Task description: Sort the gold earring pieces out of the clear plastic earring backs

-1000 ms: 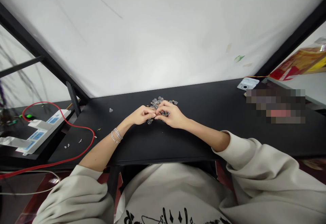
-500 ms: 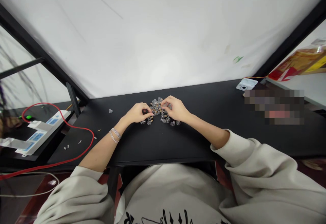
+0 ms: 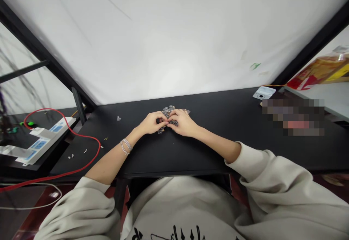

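The left hand [image 3: 152,123] and the right hand [image 3: 184,123] have bent fingers, and their tips meet among the small clear pieces [image 3: 171,108] heaped on the smooth black table [image 3: 218,112]. I cannot tell if they pinch one. A soft, slow touch should work best: the pieces look shiny, hard and roundish, so they might slip.

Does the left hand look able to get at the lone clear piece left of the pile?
Probably yes: nothing visible stands on the black table between the left hand and the lone clear piece, though the left hand meets the right hand fingertip to fingertip.
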Available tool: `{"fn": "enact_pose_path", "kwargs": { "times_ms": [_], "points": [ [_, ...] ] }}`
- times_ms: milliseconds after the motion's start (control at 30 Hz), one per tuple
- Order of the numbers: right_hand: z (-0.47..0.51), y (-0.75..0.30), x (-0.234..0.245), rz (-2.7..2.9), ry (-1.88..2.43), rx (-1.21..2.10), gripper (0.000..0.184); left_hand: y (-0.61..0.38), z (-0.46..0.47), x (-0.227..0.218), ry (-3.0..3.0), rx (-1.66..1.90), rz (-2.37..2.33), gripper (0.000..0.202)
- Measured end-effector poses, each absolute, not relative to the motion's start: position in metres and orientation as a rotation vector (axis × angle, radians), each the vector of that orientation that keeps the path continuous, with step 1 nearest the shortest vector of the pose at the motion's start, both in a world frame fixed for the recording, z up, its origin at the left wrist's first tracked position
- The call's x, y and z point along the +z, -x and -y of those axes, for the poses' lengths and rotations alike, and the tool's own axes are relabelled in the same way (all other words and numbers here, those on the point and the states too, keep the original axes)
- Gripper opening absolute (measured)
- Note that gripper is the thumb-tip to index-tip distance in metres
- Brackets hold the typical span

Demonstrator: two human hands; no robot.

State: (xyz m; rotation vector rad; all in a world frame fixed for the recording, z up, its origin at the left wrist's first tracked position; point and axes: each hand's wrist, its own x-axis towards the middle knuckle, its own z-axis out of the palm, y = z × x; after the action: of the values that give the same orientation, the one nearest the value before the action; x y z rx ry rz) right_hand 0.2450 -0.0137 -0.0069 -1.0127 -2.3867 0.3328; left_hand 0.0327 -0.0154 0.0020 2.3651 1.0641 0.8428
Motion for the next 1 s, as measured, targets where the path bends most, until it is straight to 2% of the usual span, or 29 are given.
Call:
{"fn": "enact_pose_path", "kwargs": {
  "times_ms": [133, 300, 600, 800, 1000],
  "points": [
    [0.010, -0.246, -0.007, 2.311, 1.046, 0.349, 0.010, -0.029, 0.015, 0.008, -2.347, 0.905, -1.150, 0.016],
    [0.007, -0.251, 0.001, 2.210, 1.105, 0.426, 0.007, 0.000, 0.005, 0.018, -2.471, 0.610, -1.435, 0.021],
    [0.008, -0.249, -0.002, 2.222, 1.000, 0.427, 0.010, -0.004, 0.010, 0.021, -2.393, 0.357, -1.287, 0.016],
    [0.008, -0.249, -0.001, 2.230, 0.986, 0.412, 0.010, -0.014, 0.012, 0.015, -2.433, 0.450, -1.296, 0.012],
    [0.010, -0.248, -0.003, 2.186, 0.872, 0.522, 0.010, -0.028, 0.020, 0.016, -2.315, 0.770, -1.131, 0.016]
  ]
}}
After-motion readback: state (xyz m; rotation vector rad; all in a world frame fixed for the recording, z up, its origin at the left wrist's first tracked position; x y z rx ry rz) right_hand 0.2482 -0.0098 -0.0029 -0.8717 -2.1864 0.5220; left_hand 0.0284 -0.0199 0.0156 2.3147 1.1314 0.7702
